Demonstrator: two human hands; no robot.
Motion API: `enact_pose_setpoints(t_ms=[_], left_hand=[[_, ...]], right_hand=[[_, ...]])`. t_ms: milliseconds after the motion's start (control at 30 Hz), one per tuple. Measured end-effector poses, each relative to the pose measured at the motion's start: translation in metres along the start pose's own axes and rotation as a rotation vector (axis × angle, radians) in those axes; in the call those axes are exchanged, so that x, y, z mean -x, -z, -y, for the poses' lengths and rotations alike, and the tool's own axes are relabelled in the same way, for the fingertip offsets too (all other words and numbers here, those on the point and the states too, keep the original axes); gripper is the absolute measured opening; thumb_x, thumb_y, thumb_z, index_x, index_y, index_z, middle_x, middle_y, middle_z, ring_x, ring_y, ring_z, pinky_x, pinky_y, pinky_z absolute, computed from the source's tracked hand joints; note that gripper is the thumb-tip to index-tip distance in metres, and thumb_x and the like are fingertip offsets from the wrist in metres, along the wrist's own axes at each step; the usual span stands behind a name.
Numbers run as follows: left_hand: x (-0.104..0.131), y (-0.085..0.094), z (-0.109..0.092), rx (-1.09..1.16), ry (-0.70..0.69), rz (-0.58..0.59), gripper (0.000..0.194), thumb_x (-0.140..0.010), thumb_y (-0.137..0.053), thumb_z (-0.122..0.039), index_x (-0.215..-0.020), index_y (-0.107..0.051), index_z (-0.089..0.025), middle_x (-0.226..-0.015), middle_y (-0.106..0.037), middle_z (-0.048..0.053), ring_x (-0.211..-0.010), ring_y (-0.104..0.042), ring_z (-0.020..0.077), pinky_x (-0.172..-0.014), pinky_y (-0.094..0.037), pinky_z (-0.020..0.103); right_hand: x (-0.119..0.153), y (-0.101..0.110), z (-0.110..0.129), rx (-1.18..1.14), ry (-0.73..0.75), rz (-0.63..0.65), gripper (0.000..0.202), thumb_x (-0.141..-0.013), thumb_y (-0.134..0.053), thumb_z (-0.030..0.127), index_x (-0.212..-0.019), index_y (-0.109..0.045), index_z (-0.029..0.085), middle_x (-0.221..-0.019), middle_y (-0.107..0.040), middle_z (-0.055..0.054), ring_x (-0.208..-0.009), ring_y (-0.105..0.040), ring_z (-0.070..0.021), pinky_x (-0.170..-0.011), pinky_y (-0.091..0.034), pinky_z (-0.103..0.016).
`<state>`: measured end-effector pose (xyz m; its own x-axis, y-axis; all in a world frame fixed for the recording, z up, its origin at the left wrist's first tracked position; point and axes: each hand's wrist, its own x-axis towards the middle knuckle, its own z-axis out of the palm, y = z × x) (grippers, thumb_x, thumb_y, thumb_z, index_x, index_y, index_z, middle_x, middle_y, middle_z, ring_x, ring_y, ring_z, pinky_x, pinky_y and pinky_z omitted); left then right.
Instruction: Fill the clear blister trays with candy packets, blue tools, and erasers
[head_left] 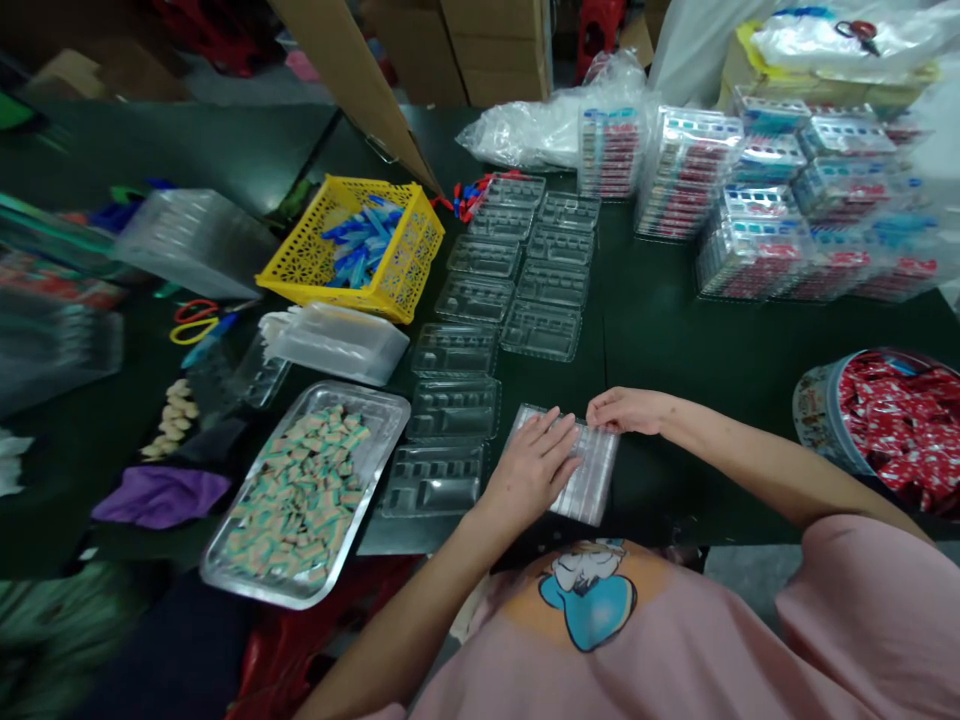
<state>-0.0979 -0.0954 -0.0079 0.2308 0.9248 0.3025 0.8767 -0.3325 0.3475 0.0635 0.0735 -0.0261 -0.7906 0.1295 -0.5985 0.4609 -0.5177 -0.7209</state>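
A flat, clear plastic case (586, 482) with pale stripes lies on the dark table just in front of my body. My left hand (531, 462) rests across its left part, fingers stretched out and lying flat. At the case's far right corner, my right hand (628, 410) has its fingertips pinched together on the edge. What lies beneath my left palm is hidden. To the left of the case, clear compartment trays (435, 480) stand in two columns running away from me.
On the left are a metal tray (390, 408) of small green-and-tan pieces, a yellow basket (296, 284) with blue items, scissors (196, 322) and a purple cloth (161, 497). A tub (816, 420) of red packets stands right. Filled packs (690, 170) are stacked behind.
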Motion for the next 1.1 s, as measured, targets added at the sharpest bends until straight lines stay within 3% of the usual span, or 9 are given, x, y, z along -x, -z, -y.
enact_pose_setpoints(t_ms=[167, 300, 433, 567, 667, 767, 933, 1033, 1100], left_hand=[[-0.011, -0.005, -0.003, -0.020, -0.003, 0.013, 0.031, -0.090, -0.055, -0.026, -0.120, -0.063, -0.018, -0.127, -0.063, 0.011, -0.127, -0.051, 0.0283, -0.105, -0.045, 0.050], [-0.016, -0.005, -0.005, -0.031, -0.012, 0.011, 0.031, -0.090, -0.056, -0.026, -0.118, -0.063, -0.017, -0.127, -0.064, 0.010, -0.126, -0.053, 0.0279, -0.103, -0.046, 0.049], [-0.017, -0.005, -0.005, -0.029, -0.016, 0.001, 0.031, -0.089, -0.056, -0.024, -0.119, -0.062, -0.017, -0.126, -0.064, 0.011, -0.126, -0.053, 0.0276, -0.103, -0.046, 0.049], [-0.021, -0.007, -0.004, -0.016, -0.003, -0.009, 0.032, -0.089, -0.057, -0.024, -0.120, -0.060, -0.017, -0.127, -0.063, 0.010, -0.126, -0.053, 0.0278, -0.103, -0.046, 0.050], [-0.027, -0.010, -0.003, -0.006, 0.015, -0.017, 0.035, -0.088, -0.057, -0.023, -0.123, -0.059, -0.018, -0.128, -0.063, 0.010, -0.126, -0.052, 0.0284, -0.103, -0.046, 0.050], [-0.035, -0.013, -0.002, -0.002, 0.010, -0.026, 0.035, -0.088, -0.058, -0.022, -0.123, -0.059, -0.018, -0.127, -0.063, 0.010, -0.126, -0.052, 0.0290, -0.102, -0.046, 0.050], [-0.045, -0.015, -0.001, -0.012, -0.010, -0.044, 0.033, -0.088, -0.059, -0.022, -0.121, -0.061, -0.017, -0.125, -0.064, 0.011, -0.126, -0.053, 0.0288, -0.101, -0.047, 0.049], [-0.049, -0.016, -0.001, -0.022, -0.012, -0.042, 0.033, -0.088, -0.059, -0.023, -0.120, -0.061, -0.017, -0.125, -0.064, 0.012, -0.126, -0.053, 0.0288, -0.101, -0.047, 0.049], [-0.049, -0.018, -0.002, -0.033, -0.011, -0.046, 0.032, -0.088, -0.059, -0.023, -0.119, -0.061, -0.015, -0.125, -0.064, 0.012, -0.125, -0.053, 0.0293, -0.101, -0.047, 0.049]], right_hand=[[0.002, 0.029, 0.007, 0.110, 0.175, -0.220, 0.019, -0.067, -0.069, 0.031, -0.066, -0.059, 0.015, -0.059, -0.050, 0.005, -0.054, -0.039, -0.0057, -0.051, -0.028, -0.020], [-0.002, 0.098, 0.034, 0.237, 0.185, -0.427, 0.018, -0.070, -0.068, 0.026, -0.062, -0.055, 0.017, -0.054, -0.045, 0.005, -0.051, -0.038, -0.0067, -0.051, -0.028, -0.021], [-0.006, 0.168, 0.060, 0.449, 0.055, -0.799, 0.011, -0.078, -0.062, 0.021, -0.068, -0.061, 0.016, -0.061, -0.053, -0.001, -0.055, -0.043, -0.0108, -0.056, -0.036, -0.026], [-0.010, 0.171, 0.051, 0.841, 0.220, -1.140, 0.025, -0.086, -0.055, 0.026, -0.105, -0.066, 0.014, -0.101, -0.063, -0.015, -0.091, -0.056, -0.0241, -0.082, -0.044, -0.038], [-0.017, 0.142, 0.024, 1.211, 0.376, -1.112, 0.047, -0.086, -0.059, 0.040, -0.127, -0.057, 0.017, -0.126, -0.056, -0.017, -0.115, -0.048, -0.0335, -0.093, -0.041, -0.048], [-0.031, 0.130, 0.006, 1.401, 0.346, -1.004, 0.046, -0.089, -0.055, 0.037, -0.132, -0.054, 0.020, -0.138, -0.050, -0.016, -0.126, -0.042, -0.0371, -0.095, -0.040, -0.053], [-0.059, 0.182, 0.032, 1.508, 0.377, -0.978, 0.042, -0.093, -0.035, 0.009, -0.126, -0.059, 0.019, -0.145, -0.047, -0.009, -0.138, -0.033, -0.0312, -0.106, -0.032, -0.052], [-0.064, 0.217, 0.061, 1.572, 0.459, -0.905, 0.042, -0.092, -0.036, 0.005, -0.120, -0.063, 0.019, -0.146, -0.046, -0.007, -0.142, -0.028, -0.0294, -0.110, -0.027, -0.054], [-0.061, 0.224, 0.076, 1.577, 0.509, -0.875, 0.041, -0.091, -0.039, 0.006, -0.119, -0.065, 0.020, -0.149, -0.043, -0.007, -0.144, -0.025, -0.0289, -0.111, -0.025, -0.056]])
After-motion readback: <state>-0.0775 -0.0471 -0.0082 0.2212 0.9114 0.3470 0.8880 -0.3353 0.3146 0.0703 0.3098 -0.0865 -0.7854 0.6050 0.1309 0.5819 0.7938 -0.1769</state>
